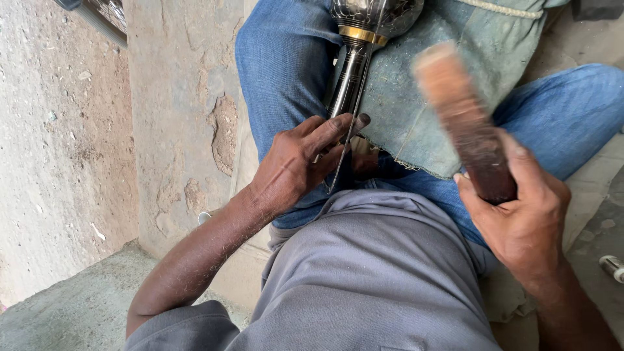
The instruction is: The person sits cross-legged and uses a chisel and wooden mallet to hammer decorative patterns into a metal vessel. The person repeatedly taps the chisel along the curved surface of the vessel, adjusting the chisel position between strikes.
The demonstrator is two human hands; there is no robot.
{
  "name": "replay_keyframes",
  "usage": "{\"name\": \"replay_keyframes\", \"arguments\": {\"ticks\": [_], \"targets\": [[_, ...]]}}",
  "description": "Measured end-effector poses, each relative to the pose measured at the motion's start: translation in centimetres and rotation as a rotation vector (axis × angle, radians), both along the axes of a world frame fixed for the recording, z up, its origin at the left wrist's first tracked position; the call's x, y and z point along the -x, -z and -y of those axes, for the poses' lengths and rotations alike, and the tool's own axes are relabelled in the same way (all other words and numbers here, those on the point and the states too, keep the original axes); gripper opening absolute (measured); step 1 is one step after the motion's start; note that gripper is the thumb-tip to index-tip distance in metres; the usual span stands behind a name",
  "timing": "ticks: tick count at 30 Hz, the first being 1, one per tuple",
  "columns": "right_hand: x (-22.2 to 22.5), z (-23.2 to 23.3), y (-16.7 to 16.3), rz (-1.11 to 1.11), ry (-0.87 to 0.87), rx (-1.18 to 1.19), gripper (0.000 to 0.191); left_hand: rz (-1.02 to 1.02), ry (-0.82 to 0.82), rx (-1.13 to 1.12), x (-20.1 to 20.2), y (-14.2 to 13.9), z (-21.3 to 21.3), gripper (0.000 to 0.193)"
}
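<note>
A: Dark metal stem (348, 81) lies across lap, long axis up-frame; left hand (296, 166) clamped on lower end.

B: Right hand (520, 221)?

A: Clamped on wooden block (465, 123), raised right of stem, apart.

The person wears a plain grey short-sleeved shirt (370, 279) and blue denim jeans (286, 71). Both forearms are bare, with no watch, rings or gloves showing.
</note>
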State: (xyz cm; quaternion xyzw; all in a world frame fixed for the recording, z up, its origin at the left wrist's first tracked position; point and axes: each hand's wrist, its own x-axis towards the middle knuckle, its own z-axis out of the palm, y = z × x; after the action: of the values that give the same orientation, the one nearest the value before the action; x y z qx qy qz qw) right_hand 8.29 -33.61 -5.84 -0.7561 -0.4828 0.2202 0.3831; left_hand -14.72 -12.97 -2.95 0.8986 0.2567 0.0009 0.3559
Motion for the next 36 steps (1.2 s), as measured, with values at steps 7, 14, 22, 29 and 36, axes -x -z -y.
{"name": "replay_keyframes", "arguments": {"ticks": [7,14,22,29,36], "targets": [[-0.1,-1.0,-1.7,-0.253,0.132,-0.011,0.056,0.037,0.028,0.000,-0.1,-0.1,-0.3,0.048],[-0.3,-1.7,-2.1,0.030,-0.009,0.046,0.057,-0.014,0.036,0.046,-0.2,-0.3,-0.7,0.045],[0.0,-0.6,-0.8,0.014,-0.070,0.052,0.051,0.073,0.100,0.010,-0.2,-0.2,-1.2,0.044],[0.4,0.7,1.1,-0.086,0.021,0.053,0.055,0.029,0.099,0.051,-0.3,-0.2,-1.5,0.044],[0.5,0.7,0.6,0.005,-0.019,0.062,0.054,0.121,0.154,0.026,-0.3,-0.3,-1.8,0.041]]}}
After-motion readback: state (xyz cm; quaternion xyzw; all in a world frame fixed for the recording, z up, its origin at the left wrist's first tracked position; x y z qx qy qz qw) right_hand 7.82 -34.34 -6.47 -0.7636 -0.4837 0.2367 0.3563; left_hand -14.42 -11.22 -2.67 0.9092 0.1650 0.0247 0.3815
